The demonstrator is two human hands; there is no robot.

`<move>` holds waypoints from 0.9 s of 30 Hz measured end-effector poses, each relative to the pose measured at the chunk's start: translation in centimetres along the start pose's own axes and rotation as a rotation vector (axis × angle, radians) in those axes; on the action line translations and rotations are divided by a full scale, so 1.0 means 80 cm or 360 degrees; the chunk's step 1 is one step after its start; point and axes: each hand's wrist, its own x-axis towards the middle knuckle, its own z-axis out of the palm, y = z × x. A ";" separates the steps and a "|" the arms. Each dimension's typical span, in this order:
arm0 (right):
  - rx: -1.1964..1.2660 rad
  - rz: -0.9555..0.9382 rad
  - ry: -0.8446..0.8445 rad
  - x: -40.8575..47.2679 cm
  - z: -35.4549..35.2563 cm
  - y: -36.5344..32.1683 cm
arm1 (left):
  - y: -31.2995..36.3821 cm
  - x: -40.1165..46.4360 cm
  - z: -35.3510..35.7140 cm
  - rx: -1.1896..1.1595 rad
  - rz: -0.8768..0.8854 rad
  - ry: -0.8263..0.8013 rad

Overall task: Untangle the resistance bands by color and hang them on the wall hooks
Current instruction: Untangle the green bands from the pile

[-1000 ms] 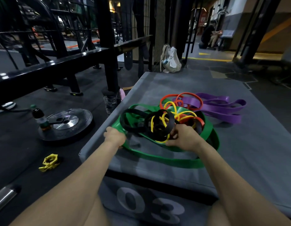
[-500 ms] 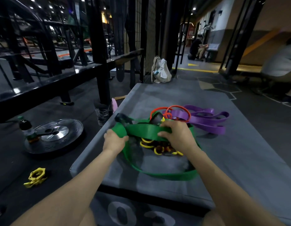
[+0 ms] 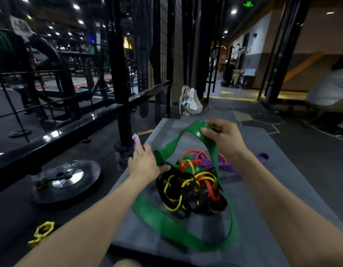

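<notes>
A wide green resistance band [image 3: 166, 226] loops up off the grey padded box [image 3: 266, 209]. My right hand [image 3: 222, 135] grips its raised top, and my left hand [image 3: 145, 164] holds a lower part at the left. Inside the green loop lies a tangle of black bands [image 3: 174, 189], yellow bands [image 3: 171, 206] and orange bands [image 3: 210, 189]. A purple band [image 3: 227, 167] lies behind the tangle, partly hidden by my right forearm.
A weight plate [image 3: 70, 178] and a yellow collar [image 3: 42, 232] lie on the floor at the left. A black rack post [image 3: 121, 93] stands by the box's far left corner. A white bag [image 3: 189, 102] sits beyond the box. People sit at the right and in the background.
My right hand has lifted the green band well above the box, stretching it into a tall loop. The tangle of black, yellow and orange bands is now exposed inside it. The view has tilted up.
</notes>
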 end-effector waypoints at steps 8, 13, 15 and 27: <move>-0.0075 0.0083 -0.0217 0.014 -0.044 0.021 | 0.001 0.051 0.059 -0.0504 -0.0033 -0.0305; -0.0344 0.0145 -0.0087 0.040 -0.064 0.054 | -0.003 0.105 0.033 -0.1185 0.0080 -0.0148; -0.0407 0.0144 -0.0013 0.050 -0.065 0.071 | 0.005 0.133 0.020 -0.1255 0.0006 -0.0017; -0.0862 0.0195 0.0353 0.090 -0.119 0.144 | 0.104 0.197 0.042 -0.1213 -0.0106 0.0141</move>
